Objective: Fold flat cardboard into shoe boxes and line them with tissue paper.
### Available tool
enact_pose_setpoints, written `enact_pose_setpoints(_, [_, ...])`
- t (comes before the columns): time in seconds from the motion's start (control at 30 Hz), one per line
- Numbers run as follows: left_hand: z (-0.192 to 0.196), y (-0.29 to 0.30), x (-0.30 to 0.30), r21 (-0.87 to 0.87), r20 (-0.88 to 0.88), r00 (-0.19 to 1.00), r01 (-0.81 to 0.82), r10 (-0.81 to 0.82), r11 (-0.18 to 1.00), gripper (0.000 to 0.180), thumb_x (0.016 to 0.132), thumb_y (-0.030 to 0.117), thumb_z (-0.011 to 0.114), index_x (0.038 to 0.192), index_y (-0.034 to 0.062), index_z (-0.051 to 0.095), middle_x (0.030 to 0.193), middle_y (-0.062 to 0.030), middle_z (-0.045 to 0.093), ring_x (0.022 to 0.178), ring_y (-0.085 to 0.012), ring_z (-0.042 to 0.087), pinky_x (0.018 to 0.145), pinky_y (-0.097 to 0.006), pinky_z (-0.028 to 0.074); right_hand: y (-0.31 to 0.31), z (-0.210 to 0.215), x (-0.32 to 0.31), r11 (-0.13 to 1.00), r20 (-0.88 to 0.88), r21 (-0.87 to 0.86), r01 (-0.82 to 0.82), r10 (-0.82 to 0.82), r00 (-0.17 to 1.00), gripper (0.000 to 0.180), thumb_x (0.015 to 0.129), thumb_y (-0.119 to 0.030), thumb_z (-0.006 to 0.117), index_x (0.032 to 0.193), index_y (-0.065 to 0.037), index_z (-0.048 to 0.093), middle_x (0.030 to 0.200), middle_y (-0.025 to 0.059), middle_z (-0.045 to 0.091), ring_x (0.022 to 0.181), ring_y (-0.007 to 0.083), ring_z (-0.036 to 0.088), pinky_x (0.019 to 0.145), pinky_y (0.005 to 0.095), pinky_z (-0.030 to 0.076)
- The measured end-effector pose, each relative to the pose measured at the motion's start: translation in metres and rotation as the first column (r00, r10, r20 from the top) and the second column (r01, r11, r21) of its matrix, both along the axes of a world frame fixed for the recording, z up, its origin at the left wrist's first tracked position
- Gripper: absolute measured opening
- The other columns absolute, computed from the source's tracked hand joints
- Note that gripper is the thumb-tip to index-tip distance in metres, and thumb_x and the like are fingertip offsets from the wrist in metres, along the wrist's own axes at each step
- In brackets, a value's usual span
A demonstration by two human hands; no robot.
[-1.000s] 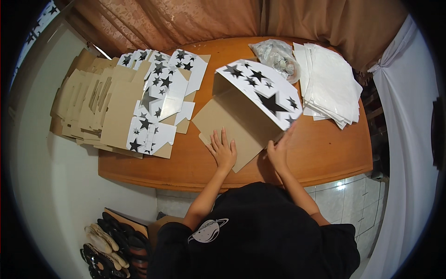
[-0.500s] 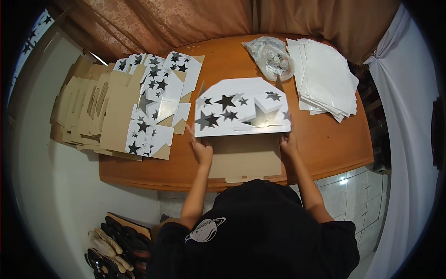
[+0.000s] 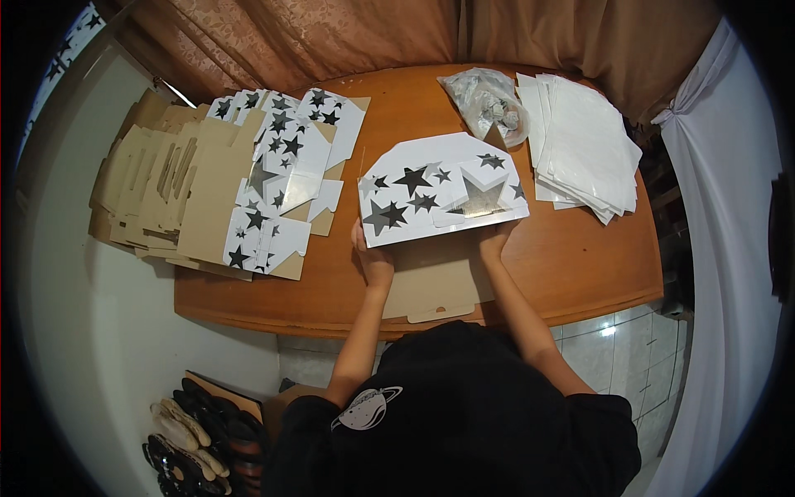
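Observation:
A partly folded cardboard box (image 3: 443, 170), white with black and grey stars, stands in front of me on the table. Its brown inner flap (image 3: 439, 286) lies flat toward me. At the near left corner, my left hand (image 3: 374, 263) grips the side of the box, its fingertips partly hidden. My right hand (image 3: 494, 238) holds the near right corner from below, and the printed panel covers most of its fingers. The box sits slightly turned, its right end farther away than its left.
Flat cardboard box blanks (image 3: 211, 186), brown and star-printed, are piled at the left of the wooden table (image 3: 580, 273). At the back are a clear plastic bag (image 3: 489, 99) with small items and a stack of white sheets (image 3: 584, 145). Shoes (image 3: 203, 431) stand at the lower left.
The box has shifted slightly right and turned, its right end lifting away from me. My right hand has moved inward beneath the panel; my left hand has followed to the right.

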State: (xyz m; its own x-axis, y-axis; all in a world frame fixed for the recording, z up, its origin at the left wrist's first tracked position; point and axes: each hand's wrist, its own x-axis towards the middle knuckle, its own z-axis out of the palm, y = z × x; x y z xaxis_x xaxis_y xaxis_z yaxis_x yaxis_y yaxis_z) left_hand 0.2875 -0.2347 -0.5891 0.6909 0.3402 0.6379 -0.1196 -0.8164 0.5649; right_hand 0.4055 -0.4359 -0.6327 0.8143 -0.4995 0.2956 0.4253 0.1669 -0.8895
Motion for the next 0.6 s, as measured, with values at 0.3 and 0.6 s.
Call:
enact_pose_setpoints(0.3, [0.020,0.029,-0.033,-0.186,-0.095,0.988,0.103,-0.122,0.977,0.067,0.081,0.004,0.047,0.136,-0.0007,0.011,0.131,-0.0253,0.035,0.112,-0.0403,0.043,0.093,-0.042,0.036,-0.048,0.042,-0.030,0.866,-0.036,-0.392,-0.311,0.323,0.946,0.052,0.080,0.003,0.048,0.128,0.001,0.029,0.118,0.0206,0.040,0.115,0.0311,0.040,0.096,0.0347,0.033])
enact_pose_setpoints(0.6, [0.063,0.076,-0.044,0.224,-0.201,0.972,0.166,-0.121,0.960,0.069,0.075,0.012,0.067,0.134,0.0049,0.031,0.115,-0.0146,0.056,0.081,-0.0327,0.058,0.070,-0.038,0.046,-0.112,0.130,-0.005,0.348,-0.245,-0.766,-0.540,0.619,0.746,0.066,0.078,-0.004,0.062,0.136,-0.008,0.032,0.129,0.0161,0.045,0.108,0.0288,0.052,0.092,0.0356,0.042])
